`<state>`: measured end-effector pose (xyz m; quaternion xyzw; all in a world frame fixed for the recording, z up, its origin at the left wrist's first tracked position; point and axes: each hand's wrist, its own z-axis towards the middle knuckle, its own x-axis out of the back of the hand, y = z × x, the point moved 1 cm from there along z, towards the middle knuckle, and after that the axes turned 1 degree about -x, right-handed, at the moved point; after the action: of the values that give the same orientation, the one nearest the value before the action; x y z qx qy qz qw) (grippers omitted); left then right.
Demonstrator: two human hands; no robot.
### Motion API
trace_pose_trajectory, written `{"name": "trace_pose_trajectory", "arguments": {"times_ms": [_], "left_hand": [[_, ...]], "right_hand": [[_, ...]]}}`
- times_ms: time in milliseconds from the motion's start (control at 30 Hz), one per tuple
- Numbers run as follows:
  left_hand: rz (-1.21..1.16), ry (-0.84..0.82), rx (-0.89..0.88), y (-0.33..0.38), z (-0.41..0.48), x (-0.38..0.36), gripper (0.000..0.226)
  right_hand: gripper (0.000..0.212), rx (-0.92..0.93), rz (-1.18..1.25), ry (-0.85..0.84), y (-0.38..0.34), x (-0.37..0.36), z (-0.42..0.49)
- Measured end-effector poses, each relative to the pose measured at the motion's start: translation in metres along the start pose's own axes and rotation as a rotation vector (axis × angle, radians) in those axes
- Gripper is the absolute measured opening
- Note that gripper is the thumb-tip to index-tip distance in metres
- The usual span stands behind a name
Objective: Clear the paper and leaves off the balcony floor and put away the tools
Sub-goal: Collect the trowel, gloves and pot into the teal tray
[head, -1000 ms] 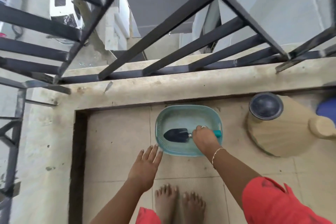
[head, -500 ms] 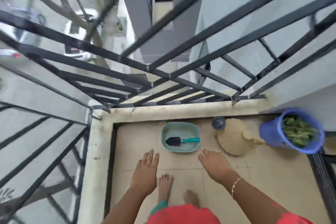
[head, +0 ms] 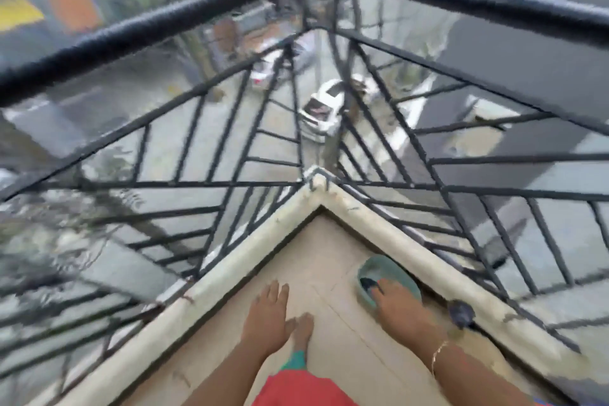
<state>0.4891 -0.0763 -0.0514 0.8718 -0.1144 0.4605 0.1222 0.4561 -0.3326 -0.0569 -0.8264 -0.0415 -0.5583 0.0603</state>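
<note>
One teal oval plastic basin (head: 385, 265) sits on the tiled balcony floor (head: 329, 257), close against the pale curb (head: 379, 231) on your right. One trowel (head: 367, 283) lies in it, only its dark blade showing. Your right hand (head: 400, 305) overlaps the basin's near rim in view, its grip slack, fingers straight, holding nothing. Your left hand (head: 267, 320) is spread flat, its grip empty too. One dark round object (head: 461, 312), too blurred to name, sits by the curb. The black metal railing (head: 461, 0) meets at a corner.
</note>
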Motion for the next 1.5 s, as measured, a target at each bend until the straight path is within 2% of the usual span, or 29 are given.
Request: {"name": "trace_pose_trajectory", "arguments": {"times_ms": [67, 100, 200, 333, 433, 500, 567, 700, 867, 933, 1000, 1100, 1200, 1300, 1500], "left_hand": [[-0.08, 0.018, 0.086, -0.017, -0.038, -0.018, 0.085], [-0.134, 0.02, 0.141, -0.025, -0.058, -0.028, 0.085], [-0.282, 0.057, 0.303, -0.046, -0.109, -0.055, 0.069], [-0.499, 0.037, 0.542, -0.079, -0.195, -0.101, 0.07], [-0.672, 0.09, 0.661, -0.103, -0.259, -0.145, 0.068], [-0.731, 0.147, 0.758, -0.122, -0.301, -0.175, 0.079], [-0.816, 0.144, 0.807, -0.135, -0.347, -0.192, 0.103], [-0.857, 0.16, 1.004, -0.159, -0.432, -0.253, 0.071], [-0.971, 0.139, 1.146, -0.179, -0.525, -0.316, 0.07], [-1.006, 0.153, 1.192, -0.182, -0.553, -0.332, 0.07], [-1.034, 0.17, 1.22, -0.187, -0.571, -0.345, 0.07], [-1.076, 0.2, 1.259, -0.197, -0.581, -0.358, 0.07], [-1.099, 0.216, 1.256, -0.206, -0.575, -0.363, 0.07], [-1.105, 0.202, 1.202, -0.216, -0.558, -0.361, 0.07], [-1.004, 0.132, 1.046, -0.259, -0.503, -0.333, 0.069]], "right_hand": [[0.043, 0.177, -0.088, 0.014, -0.033, 0.012, -0.003], [0.048, 0.255, -0.139, 0.032, -0.05, 0.014, -0.002], [0.047, 0.406, -0.229, 0.031, -0.096, 0.012, -0.003], [0.052, 0.637, -0.331, 0.044, -0.182, 0.011, -0.006], [0.052, 0.822, -0.346, 0.054, -0.256, 0.005, -0.023], [0.051, 0.907, -0.383, 0.029, -0.305, -0.004, -0.036], [0.05, 0.995, -0.409, -0.005, -0.355, -0.021, -0.052], [0.054, 1.141, -0.46, -0.05, -0.456, -0.058, -0.094], [0.055, 1.293, -0.469, -0.071, -0.568, -0.097, -0.156], [0.041, 1.303, -0.492, -0.182, -0.597, -0.106, -0.178], [0.032, 1.332, -0.483, -0.19, -0.617, -0.113, -0.19], [0.032, 1.348, -0.537, -0.246, -0.636, -0.118, -0.193], [0.032, 1.328, -0.594, -0.229, -0.644, -0.11, -0.184], [0.035, 1.256, -0.566, -0.229, -0.639, -0.102, -0.168], [0.038, 0.987, -0.457, -0.336, -0.59, -0.089, -0.108]]}}
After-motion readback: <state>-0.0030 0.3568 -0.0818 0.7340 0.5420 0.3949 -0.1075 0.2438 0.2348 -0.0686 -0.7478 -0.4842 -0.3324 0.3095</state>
